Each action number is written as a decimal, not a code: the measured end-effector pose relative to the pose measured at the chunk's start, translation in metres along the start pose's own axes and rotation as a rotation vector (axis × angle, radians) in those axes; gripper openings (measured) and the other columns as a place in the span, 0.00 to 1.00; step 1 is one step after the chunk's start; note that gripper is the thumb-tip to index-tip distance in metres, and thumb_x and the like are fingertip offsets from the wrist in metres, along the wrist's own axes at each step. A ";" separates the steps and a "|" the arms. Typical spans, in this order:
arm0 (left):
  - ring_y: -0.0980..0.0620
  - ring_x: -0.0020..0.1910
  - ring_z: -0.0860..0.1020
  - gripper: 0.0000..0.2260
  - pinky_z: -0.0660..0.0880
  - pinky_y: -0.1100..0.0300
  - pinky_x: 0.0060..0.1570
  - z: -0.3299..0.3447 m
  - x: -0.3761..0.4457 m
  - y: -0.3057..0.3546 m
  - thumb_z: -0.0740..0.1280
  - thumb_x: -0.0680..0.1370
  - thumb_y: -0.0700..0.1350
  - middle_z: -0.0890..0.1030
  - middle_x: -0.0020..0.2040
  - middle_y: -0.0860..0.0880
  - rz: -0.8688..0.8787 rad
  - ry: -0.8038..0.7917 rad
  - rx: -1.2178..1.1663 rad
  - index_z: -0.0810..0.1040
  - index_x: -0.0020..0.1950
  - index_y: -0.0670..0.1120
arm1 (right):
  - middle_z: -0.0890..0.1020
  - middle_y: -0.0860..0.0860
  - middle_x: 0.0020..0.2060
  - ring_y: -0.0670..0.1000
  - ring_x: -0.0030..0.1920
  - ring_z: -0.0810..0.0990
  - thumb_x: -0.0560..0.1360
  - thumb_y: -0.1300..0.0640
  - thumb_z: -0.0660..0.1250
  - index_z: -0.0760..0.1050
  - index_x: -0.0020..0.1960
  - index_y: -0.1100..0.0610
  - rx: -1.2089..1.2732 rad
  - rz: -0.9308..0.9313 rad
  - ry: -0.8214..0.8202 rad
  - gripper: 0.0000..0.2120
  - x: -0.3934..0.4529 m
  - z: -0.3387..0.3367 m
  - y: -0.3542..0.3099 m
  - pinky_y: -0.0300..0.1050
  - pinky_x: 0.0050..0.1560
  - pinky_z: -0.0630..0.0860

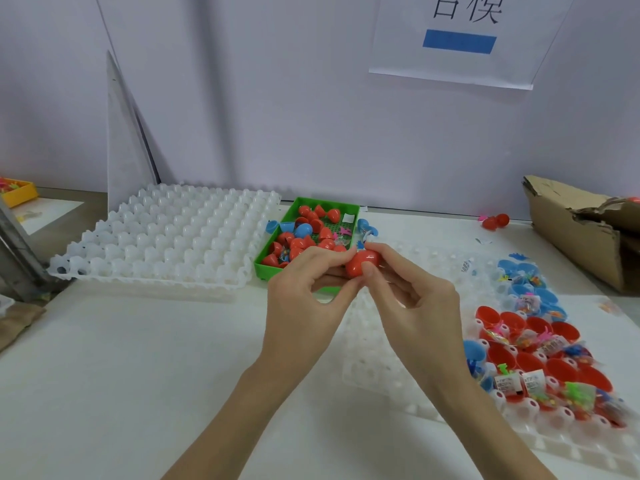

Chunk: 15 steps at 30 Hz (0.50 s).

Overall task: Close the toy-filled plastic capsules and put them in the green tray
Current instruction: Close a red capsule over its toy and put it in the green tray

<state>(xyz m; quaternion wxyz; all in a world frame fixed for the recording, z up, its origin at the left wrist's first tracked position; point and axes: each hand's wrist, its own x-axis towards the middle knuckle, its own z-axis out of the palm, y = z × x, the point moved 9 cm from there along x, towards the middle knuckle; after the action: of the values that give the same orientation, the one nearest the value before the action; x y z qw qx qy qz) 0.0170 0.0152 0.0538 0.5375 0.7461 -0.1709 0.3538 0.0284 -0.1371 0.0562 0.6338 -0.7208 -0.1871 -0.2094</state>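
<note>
A: Where's the red capsule point(362, 264) right now?

B: Centre of the view, held between both hands just over the near end of the green tray point(266, 259). The left hand point(304, 299) pinches it from nine o'clock with curled fingertips; the right hand point(412, 299) grips it from three o'clock, thumb pressed on its near side.

A: Is it closed?

B: It looks whole, though the fingers hide the seam, so I cannot tell for sure.

A: And the tray?

B: At twelve o'clock of the hands, holding a heap of red capsules and a blue capsule point(304, 231).

A: What else is about?

B: A stack of white dimpled trays point(173, 233) at ten o'clock. At four o'clock, another white holder point(388, 368) carries open red halves point(561, 370) and blue halves point(530, 292) with bagged toys in them. A torn cardboard box point(575, 233) sits at two o'clock, and a loose red capsule point(496, 221) lies on the table near it
</note>
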 end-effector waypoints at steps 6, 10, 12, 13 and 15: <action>0.53 0.54 0.81 0.15 0.78 0.67 0.59 0.007 -0.009 0.023 0.79 0.72 0.33 0.83 0.53 0.44 0.269 0.030 0.335 0.85 0.58 0.37 | 0.85 0.40 0.47 0.44 0.50 0.85 0.73 0.57 0.77 0.82 0.58 0.50 -0.146 -0.018 -0.030 0.15 -0.001 0.001 0.000 0.32 0.52 0.79; 0.52 0.56 0.81 0.15 0.77 0.65 0.61 0.011 -0.012 0.021 0.78 0.74 0.35 0.83 0.55 0.45 0.295 0.004 0.391 0.84 0.60 0.37 | 0.83 0.29 0.45 0.36 0.49 0.84 0.73 0.58 0.77 0.78 0.60 0.43 -0.144 0.033 -0.022 0.19 -0.001 0.001 0.008 0.26 0.49 0.76; 0.52 0.56 0.82 0.15 0.78 0.64 0.60 0.011 -0.012 0.020 0.78 0.75 0.35 0.83 0.55 0.45 0.296 -0.006 0.397 0.84 0.60 0.38 | 0.80 0.23 0.44 0.32 0.49 0.82 0.74 0.58 0.76 0.75 0.62 0.40 -0.161 0.040 -0.036 0.22 -0.001 0.004 0.012 0.23 0.48 0.74; 0.52 0.56 0.82 0.15 0.79 0.63 0.59 0.012 -0.012 0.019 0.78 0.75 0.34 0.83 0.55 0.45 0.293 -0.013 0.395 0.84 0.61 0.37 | 0.79 0.23 0.44 0.32 0.50 0.82 0.75 0.58 0.75 0.75 0.63 0.40 -0.173 0.035 -0.043 0.22 -0.002 0.005 0.013 0.23 0.48 0.74; 0.52 0.55 0.81 0.16 0.79 0.63 0.57 0.014 -0.013 0.019 0.78 0.75 0.33 0.83 0.55 0.45 0.289 -0.029 0.393 0.83 0.61 0.37 | 0.81 0.27 0.44 0.34 0.50 0.82 0.76 0.60 0.73 0.77 0.61 0.41 -0.204 0.005 -0.066 0.18 -0.002 0.008 0.011 0.23 0.48 0.74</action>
<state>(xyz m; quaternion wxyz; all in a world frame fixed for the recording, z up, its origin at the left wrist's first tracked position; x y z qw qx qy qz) 0.0008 -0.0065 0.0550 0.3233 0.8091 -0.2117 0.4427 0.0335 -0.1307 0.0448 0.5510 -0.7885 -0.1840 -0.2020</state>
